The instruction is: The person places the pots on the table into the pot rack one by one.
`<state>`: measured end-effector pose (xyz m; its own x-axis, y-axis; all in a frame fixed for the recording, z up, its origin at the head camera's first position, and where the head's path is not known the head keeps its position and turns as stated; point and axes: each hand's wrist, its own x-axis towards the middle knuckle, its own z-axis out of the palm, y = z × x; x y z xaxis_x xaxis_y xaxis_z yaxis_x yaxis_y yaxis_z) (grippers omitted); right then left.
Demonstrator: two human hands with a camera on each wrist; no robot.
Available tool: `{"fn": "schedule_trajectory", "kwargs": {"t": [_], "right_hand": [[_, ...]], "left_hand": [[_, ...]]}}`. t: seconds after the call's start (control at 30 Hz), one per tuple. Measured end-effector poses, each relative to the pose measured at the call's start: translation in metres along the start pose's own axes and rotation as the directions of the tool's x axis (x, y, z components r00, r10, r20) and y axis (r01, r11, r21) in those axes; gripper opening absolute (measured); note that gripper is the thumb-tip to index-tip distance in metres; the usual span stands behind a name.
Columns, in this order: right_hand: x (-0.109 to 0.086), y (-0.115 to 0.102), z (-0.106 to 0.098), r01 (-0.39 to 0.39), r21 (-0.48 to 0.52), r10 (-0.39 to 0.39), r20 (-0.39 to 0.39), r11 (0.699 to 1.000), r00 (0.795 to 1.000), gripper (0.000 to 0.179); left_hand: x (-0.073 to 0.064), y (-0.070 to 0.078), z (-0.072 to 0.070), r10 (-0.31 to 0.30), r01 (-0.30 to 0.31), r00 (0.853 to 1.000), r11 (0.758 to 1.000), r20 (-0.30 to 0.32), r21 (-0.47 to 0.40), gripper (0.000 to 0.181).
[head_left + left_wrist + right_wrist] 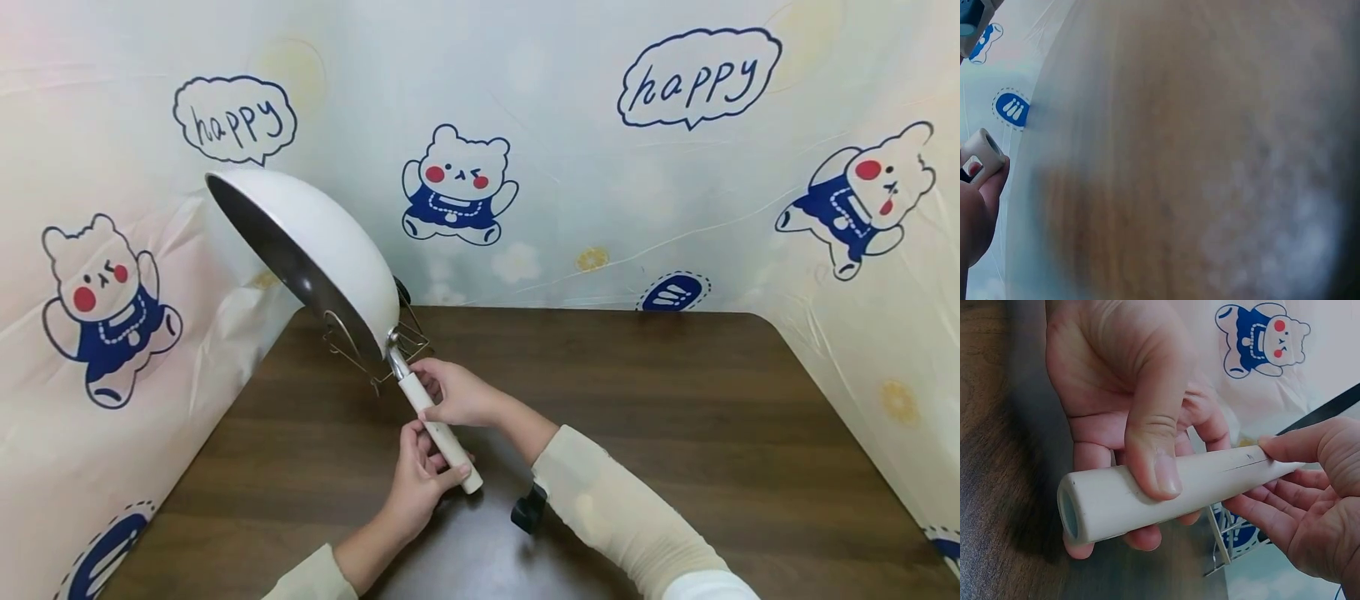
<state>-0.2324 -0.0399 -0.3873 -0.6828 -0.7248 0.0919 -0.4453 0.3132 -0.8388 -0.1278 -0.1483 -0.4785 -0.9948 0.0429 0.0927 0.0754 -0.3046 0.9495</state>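
Note:
A wok (330, 225), white outside and dark inside, is held tilted on its side at the left of the head view. The left hand (416, 479) holds its cream handle (1210, 478) near the hollow end, thumb on top and fingers beneath. Closer to the wok's bowl, the right hand (465, 396) pinches the same handle between thumb and fingers. In the right wrist view the left hand (1125, 381) and right hand (1329, 494) both touch the handle. Only the handle's end (985, 147) shows at the left wrist view's edge; the rest there is blurred.
A wire rack (418, 340) stands on the brown wooden table (637, 392), partly hidden behind the wok. A black device (528, 510) hangs at the right wrist. A printed cloth (555, 183) with cartoon bears surrounds the table's back and sides.

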Motion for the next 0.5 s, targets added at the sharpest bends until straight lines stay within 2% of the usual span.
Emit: {"fn": "schedule_trajectory", "kwargs": {"t": [0.13,0.37,0.5], "right_hand": [[0.004,0.0,0.006,-0.013,-0.024,0.013,0.016,1.0,1.0,0.061],[0.011,0.008,0.015,-0.059,-0.147,0.07,0.072,0.987,0.995,0.059],[0.012,0.01,0.018,-0.061,-0.169,0.075,0.074,0.984,0.994,0.059]], "left_hand": [[-0.001,-0.003,-0.003,-0.014,0.014,1.0,1.0,-0.026,-0.015,0.079],[-0.004,-0.007,-0.006,-0.158,0.155,0.984,0.987,-0.082,-0.05,0.079],[-0.004,-0.008,-0.01,-0.174,0.171,0.981,0.984,-0.082,-0.039,0.08]]}}
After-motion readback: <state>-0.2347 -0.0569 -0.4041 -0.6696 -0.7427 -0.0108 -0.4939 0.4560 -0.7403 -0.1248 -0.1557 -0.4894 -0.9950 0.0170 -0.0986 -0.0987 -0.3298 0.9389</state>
